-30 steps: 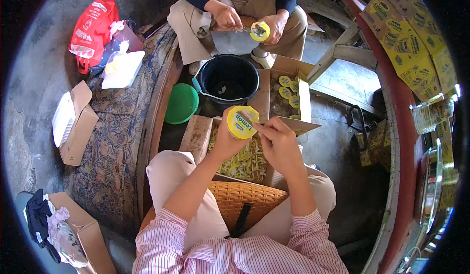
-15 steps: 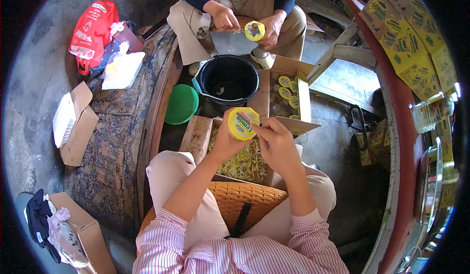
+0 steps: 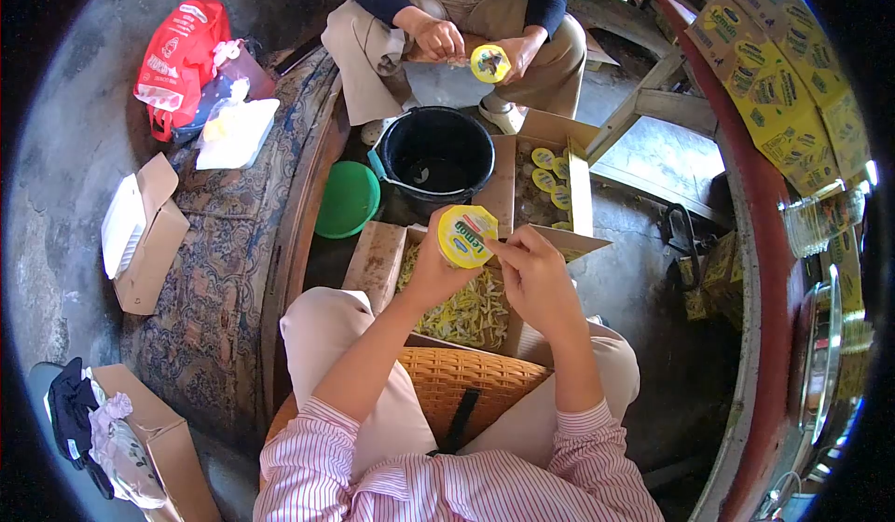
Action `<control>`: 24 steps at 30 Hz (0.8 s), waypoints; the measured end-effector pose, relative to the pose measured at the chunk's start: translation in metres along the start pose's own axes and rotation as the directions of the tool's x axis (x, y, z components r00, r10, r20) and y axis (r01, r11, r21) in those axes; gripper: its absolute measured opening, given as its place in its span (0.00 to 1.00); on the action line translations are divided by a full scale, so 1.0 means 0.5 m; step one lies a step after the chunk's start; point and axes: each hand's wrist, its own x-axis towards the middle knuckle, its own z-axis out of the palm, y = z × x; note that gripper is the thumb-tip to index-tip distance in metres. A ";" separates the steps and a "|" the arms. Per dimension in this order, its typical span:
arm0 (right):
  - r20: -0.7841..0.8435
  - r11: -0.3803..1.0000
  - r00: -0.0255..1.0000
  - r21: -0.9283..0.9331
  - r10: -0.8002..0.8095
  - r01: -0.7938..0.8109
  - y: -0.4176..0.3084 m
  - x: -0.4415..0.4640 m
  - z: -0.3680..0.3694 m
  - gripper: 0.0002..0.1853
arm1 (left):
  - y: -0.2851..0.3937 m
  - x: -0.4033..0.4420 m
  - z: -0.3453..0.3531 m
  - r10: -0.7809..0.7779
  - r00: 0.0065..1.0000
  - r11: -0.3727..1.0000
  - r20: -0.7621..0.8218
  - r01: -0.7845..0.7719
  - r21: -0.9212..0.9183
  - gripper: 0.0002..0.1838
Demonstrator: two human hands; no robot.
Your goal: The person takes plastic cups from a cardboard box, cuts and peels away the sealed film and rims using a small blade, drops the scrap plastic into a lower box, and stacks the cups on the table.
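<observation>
- Glossy, smooth film on yellow cup (image 3: 467, 236)
- Plastic look on dark bucket (image 3: 438, 135), smooth green disc (image 3: 345, 205)
- Matt cardboard for box (image 3: 375, 254)
- Rough weave on seat (image 3: 443, 370)
- Matt cloth on striped shirt (image 3: 494, 485)

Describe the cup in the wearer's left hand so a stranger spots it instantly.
Find the black bucket near the centre. Just below it in the picture, the left hand holds the cup. Unlike the co-worker's cup, whose top shows a dark patch, its yellow top plainly reads Lemon.

The left hand (image 3: 434, 270) held a yellow-lidded cup (image 3: 468, 237), the right hand (image 3: 537, 270) at its edge. Yellow scraps (image 3: 461, 315) lay in a box (image 3: 378, 259) below. Beyond a black bucket (image 3: 431, 193), a co-worker (image 3: 457, 2) gripped another cup (image 3: 489, 63).
</observation>
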 end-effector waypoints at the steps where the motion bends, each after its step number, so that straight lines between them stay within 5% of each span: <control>1: 0.032 1.000 0.999 0.003 0.016 -0.016 0.001 -0.002 -0.004 0.17 | -0.003 0.000 0.000 0.006 1.000 1.000 -0.004 -0.006 0.001 0.38; 18: 0.011 0.999 0.999 -0.017 0.048 -0.048 -0.004 -0.016 -0.071 0.13 | -0.001 0.011 -0.021 0.011 0.998 1.000 -0.062 -0.011 0.000 0.35; 24: -0.088 0.996 0.995 -0.079 -0.046 0.039 0.006 -0.008 -0.094 0.13 | 0.018 0.013 -0.022 -0.041 0.996 0.998 0.083 0.046 -0.053 0.33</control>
